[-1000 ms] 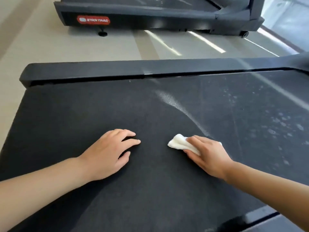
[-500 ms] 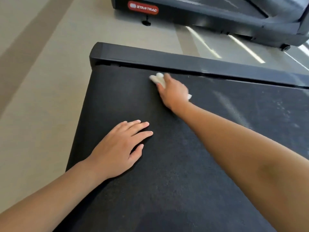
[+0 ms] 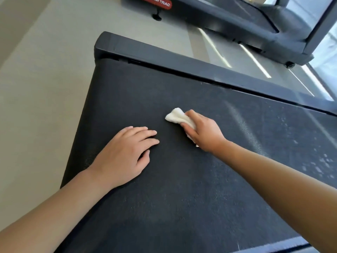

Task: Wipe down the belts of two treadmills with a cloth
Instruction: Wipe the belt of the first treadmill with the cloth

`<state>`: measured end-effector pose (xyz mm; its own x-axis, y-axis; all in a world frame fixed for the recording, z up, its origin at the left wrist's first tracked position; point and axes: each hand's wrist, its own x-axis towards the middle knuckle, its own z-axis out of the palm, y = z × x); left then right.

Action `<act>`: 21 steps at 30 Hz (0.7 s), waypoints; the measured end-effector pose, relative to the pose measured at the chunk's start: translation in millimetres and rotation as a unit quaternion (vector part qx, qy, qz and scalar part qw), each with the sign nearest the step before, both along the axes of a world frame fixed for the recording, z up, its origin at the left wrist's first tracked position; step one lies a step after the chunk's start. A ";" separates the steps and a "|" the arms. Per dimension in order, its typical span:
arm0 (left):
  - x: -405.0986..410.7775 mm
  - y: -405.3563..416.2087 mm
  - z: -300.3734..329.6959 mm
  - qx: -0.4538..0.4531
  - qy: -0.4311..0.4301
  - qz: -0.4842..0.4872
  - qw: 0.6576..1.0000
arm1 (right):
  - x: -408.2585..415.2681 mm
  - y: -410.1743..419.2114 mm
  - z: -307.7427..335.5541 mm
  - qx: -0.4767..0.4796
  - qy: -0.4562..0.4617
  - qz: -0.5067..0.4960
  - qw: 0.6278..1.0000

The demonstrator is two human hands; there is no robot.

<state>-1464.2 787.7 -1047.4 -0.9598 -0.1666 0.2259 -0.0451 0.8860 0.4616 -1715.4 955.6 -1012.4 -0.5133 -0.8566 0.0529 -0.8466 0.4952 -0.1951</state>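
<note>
A black treadmill belt fills most of the view. My right hand grips a small white cloth and presses it on the belt near the middle; part of the cloth is hidden under the palm. My left hand lies flat on the belt just left of the cloth, fingers straight, holding nothing. Pale dusty marks speckle the belt at the right. A second treadmill with a red label stands beyond.
The dark side rail runs along the belt's far edge. Beige floor lies to the left and between the two machines. The far treadmill's foot stands on that floor.
My right hand has pulled the cloth back from the far rail toward the middle of the belt, close to my left hand. The left hand stays planted.
</note>
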 end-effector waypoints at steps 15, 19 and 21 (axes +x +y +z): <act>6.1 12.2 15.6 0.030 -0.033 0.157 0.987 | 44.9 20.4 -5.1 -0.030 0.001 0.092 0.995; -7.6 52.8 23.1 0.008 -0.077 0.149 0.986 | 94.8 76.8 -0.5 -0.024 -0.045 0.323 0.945; -21.2 85.4 18.5 -0.033 -0.108 0.115 0.987 | 81.6 108.5 0.2 -0.014 -0.030 0.399 0.916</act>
